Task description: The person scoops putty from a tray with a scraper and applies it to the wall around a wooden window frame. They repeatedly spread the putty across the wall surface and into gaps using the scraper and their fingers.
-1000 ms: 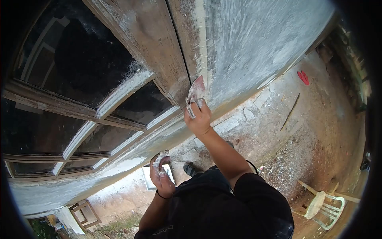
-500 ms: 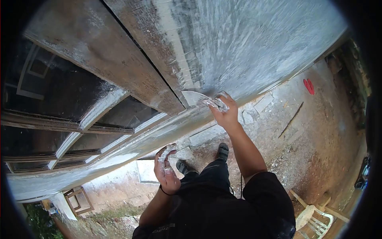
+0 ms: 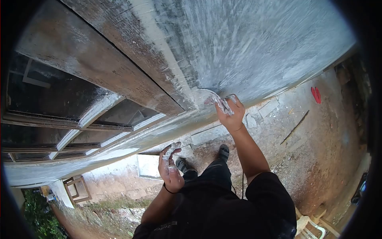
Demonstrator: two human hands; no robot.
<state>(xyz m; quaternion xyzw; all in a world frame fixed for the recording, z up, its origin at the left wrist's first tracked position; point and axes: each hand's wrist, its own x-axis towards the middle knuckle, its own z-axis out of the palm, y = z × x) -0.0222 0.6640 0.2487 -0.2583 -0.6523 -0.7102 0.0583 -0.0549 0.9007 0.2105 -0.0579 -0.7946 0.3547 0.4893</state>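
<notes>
My right hand [image 3: 233, 115] is closed round a putty scraper [image 3: 203, 95], its pale, rounded blade against the wall beside the wooden frame. White putty smears the fingers. Under the blade, the grey-white wall [image 3: 246, 44] carries streaky coating, and a paler strip [image 3: 165, 49] runs along the wood. My left hand [image 3: 171, 169] hangs lower down, away from the wall, half curled with thumb and fingers apart. Thick white putty coats its fingertips, and no tool shows in it.
A brown wooden frame [image 3: 99, 59] with glass panes [image 3: 43, 95] lies to the left. Below are a white tray-like box [image 3: 147, 175], my sandalled feet [image 3: 223, 153], red slippers [image 3: 315, 95], a stick [image 3: 294, 127] and a pale chair [image 3: 310, 229]. A small wooden frame [image 3: 78, 190] stands lower left.
My right hand and the scraper have shifted slightly right, with the blade now a little away from the wood's edge. The view has moved somewhat; my left hand keeps its half-curled pose.
</notes>
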